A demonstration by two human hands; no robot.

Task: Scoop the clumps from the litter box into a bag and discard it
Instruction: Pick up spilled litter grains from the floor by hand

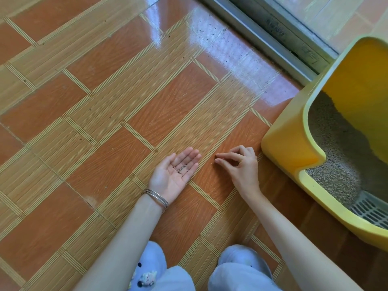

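The yellow litter box (294, 131) stood on the tiled floor (105, 101) at the right edge of view. Its long axis ran away from the person toward the sliding-door track (273, 45), and its low-cut side faced the hands. Grey litter (336, 143) filled it; no clump could be made out, and no bag was in view. A white slotted piece (369, 208) lay at the near end, scoop or grate I could not tell.

The right-hand grip (239, 162) was the nearer, just beside the box's front corner, its curled fingers drawn toward a pinch low at the floor. Whether a grain sat between them was too small to tell.

The left-hand grip (178, 171) lay farther left, palm up and flat, carrying a few stray grains (182, 168). Emptying that palm would probably mean a reach rightward past the other hand.
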